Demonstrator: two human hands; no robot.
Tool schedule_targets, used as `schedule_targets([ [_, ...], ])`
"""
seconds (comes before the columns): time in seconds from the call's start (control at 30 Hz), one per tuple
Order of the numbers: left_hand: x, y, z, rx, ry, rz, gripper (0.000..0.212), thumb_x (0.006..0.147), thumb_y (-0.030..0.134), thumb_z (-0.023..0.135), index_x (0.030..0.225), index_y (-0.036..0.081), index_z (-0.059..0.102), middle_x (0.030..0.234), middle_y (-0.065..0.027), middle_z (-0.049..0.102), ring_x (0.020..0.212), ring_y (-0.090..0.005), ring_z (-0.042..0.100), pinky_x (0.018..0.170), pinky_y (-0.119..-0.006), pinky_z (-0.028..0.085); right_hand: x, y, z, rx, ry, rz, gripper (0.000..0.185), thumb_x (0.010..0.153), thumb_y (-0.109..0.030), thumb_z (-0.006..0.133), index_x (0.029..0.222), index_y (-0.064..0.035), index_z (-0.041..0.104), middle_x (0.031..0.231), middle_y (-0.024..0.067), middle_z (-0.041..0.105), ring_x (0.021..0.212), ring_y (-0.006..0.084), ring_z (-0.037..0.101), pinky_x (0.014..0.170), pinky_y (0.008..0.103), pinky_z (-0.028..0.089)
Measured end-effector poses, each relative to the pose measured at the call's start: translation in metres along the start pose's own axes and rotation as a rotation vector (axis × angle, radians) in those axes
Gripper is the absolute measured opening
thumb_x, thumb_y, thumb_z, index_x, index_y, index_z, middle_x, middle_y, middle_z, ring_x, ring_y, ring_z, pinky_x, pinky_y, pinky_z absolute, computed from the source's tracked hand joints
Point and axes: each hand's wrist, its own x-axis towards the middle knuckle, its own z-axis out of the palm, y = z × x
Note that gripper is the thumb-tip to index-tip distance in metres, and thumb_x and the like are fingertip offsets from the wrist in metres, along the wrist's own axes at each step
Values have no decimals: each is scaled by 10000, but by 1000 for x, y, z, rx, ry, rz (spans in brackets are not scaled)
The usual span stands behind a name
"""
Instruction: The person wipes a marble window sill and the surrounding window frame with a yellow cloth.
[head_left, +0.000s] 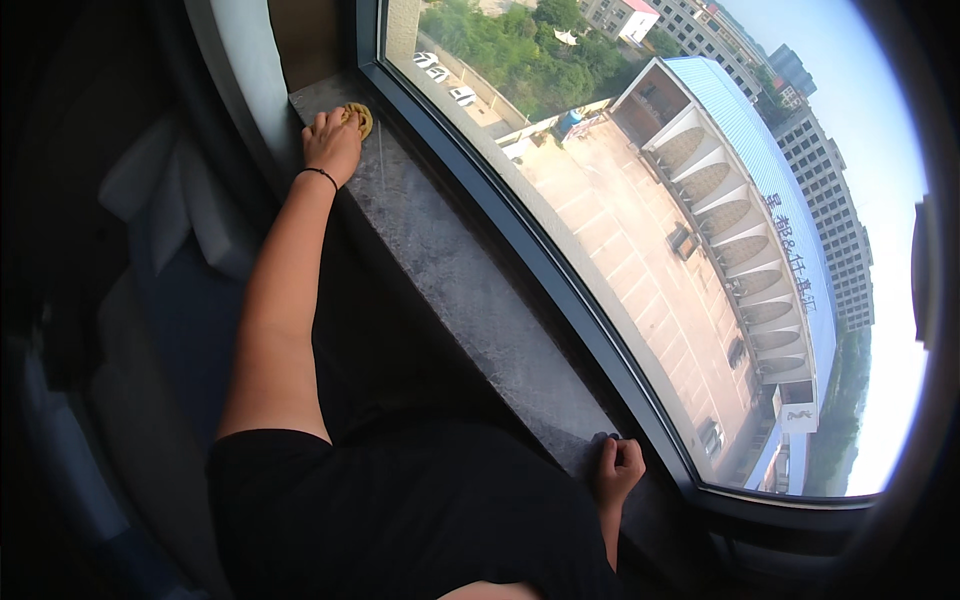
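At the far end of a grey stone-patterned windowsill (457, 285), my left hand (330, 142) presses down on a folded yellow cloth (363, 120). Its fingers lie over the cloth, and a thin dark band circles the wrist. Towards the near end of the sill, my right hand (621, 466) is curled into a loose fist beside the window frame (540, 247). A small dark patch shows by its knuckles; whether it is an object or a shadow I cannot tell. No held thing is plain in that hand.
Window glass (600, 247) rises along the sill's outer side, with a car park and buildings beyond. A pale wall edge (240, 82) borders the far left end. White folded shapes (180, 199), blurred, lie in the dark area at left.
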Motion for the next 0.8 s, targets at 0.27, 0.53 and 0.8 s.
schedule_targets([
  [0.27, 75, -35, 30, 133, -15, -30, 338, 978, 224, 481, 1276, 129, 607, 1368, -74, 501, 1248, -318, 448, 1008, -472, 402, -5, -5, 3, -135, 60, 43, 215, 806, -69, 696, 670, -20, 537, 623, 105, 491, 545, 256, 502, 508, 343, 385],
  [0.53, 110, -56, 31, 267, -83, -59, 331, 989, 235, 466, 1281, 164, 605, 1345, -82, 510, 1165, -347, 515, 951, -472, 481, 11, -16, 5, -253, 54, 15, 193, 773, -93, 713, 674, -62, 550, 644, 89, 549, 602, 289, 563, 552, 387, 452],
  [0.8, 82, -52, 28, 226, 6, 61, 276, 954, 265, 521, 1154, 139, 664, 1248, -54, 567, 1107, -310, 553, 903, -439, 498, 4, -17, 2, -314, 43, -32, 185, 815, -135, 683, 722, -69, 537, 695, 96, 556, 680, 305, 583, 603, 413, 471],
])
